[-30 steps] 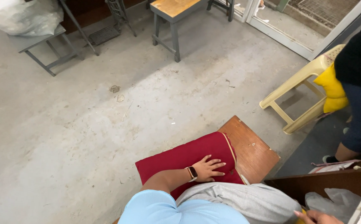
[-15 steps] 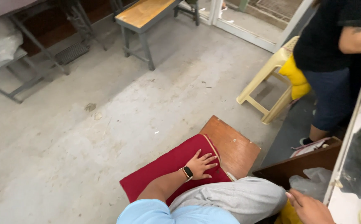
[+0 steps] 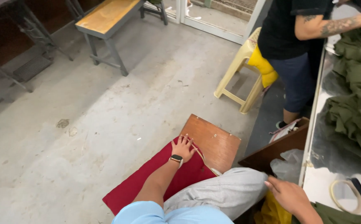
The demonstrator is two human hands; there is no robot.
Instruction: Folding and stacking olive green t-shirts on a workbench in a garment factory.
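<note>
My left hand (image 3: pixel 183 147) lies flat with fingers spread on a dark red cushion (image 3: pixel 147 182) that covers part of a brown wooden bench (image 3: pixel 213 141) I sit on. A dark watch is on that wrist. My right hand (image 3: pixel 283 193) rests by my grey-trousered thigh (image 3: pixel 226 191), near a yellow bag (image 3: pixel 273 209) at the lower right; it holds nothing that I can see. A white cord (image 3: pixel 203 159) runs along the cushion's edge next to my left hand.
Another person in a black shirt (image 3: pixel 292 29) stands at the right by a table piled with olive green cloth (image 3: pixel 354 95). A pale yellow plastic stool (image 3: pixel 240 79) stands beside them. A wooden-topped metal bench (image 3: pixel 105 18) is at the far left. A tape roll (image 3: pixel 344 195) lies on the table.
The view has swung to the right, bringing the table with green cloth and the standing person into sight. My left hand has stayed on the cushion; my right hand shows more.
</note>
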